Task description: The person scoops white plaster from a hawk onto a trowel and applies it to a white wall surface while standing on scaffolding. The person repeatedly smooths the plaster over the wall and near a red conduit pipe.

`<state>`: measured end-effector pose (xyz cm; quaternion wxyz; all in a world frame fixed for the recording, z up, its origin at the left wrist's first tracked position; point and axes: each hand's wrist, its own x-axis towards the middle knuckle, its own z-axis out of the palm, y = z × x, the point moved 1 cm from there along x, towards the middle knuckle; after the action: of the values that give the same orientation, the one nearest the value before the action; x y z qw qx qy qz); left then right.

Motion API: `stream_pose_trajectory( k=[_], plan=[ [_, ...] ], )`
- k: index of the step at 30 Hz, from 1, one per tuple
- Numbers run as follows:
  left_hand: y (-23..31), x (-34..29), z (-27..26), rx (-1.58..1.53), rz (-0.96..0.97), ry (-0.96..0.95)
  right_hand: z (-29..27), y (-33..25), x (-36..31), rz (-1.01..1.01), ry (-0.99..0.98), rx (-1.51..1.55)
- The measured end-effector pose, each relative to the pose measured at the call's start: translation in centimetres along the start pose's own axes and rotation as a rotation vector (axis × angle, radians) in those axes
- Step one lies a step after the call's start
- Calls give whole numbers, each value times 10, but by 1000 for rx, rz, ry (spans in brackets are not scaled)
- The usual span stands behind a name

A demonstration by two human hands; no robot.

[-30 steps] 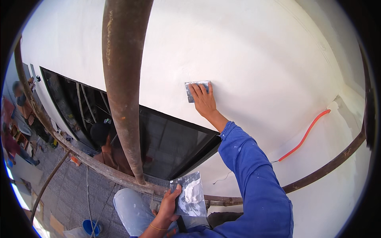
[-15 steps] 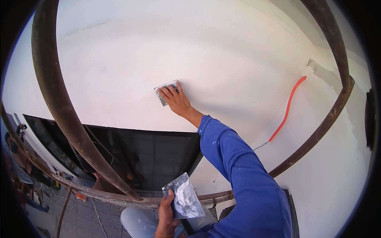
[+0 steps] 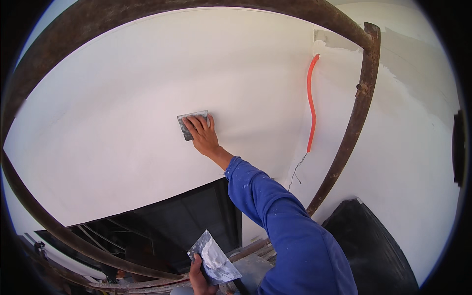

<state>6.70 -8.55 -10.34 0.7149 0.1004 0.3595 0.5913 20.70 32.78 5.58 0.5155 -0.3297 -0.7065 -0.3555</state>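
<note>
My right hand, at the end of a blue sleeve, presses a flat square metal putty blade against the white wall. Its fingers lie spread over the blade's back, and the blade's face is hidden against the wall. Lower down, my left hand grips a second metal plate by its edge, thumb on top. A mound of white putty sits on that plate, which is tilted and held away from the wall.
Rusty scaffold pipes curve around me at top, left and right. From the wall corner hangs an orange conduit with thin wires at its end. Below are a dark window and scaffold planks; black sheeting stands lower right.
The view has turned to the right, so the conduit and pipes sit further left and the black sheeting shows more. My right hand and blade stay on the wall; my left still holds the putty plate.
</note>
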Motion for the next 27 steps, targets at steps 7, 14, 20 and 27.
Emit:
stream_pose_trajectory(
  k=[7,14,20,27],
  plan=[
    [12,-12,19,207,51,200,-10,111,-71,1343,449,-2],
    [14,-27,41,133,60,121,-27,137,-66,1316,303,-61],
    [9,-30,58,130,130,205,-29,109,-44,912,197,73],
    [-4,-35,76,14,247,256,-39,120,-16,216,-6,-33]
  ],
)
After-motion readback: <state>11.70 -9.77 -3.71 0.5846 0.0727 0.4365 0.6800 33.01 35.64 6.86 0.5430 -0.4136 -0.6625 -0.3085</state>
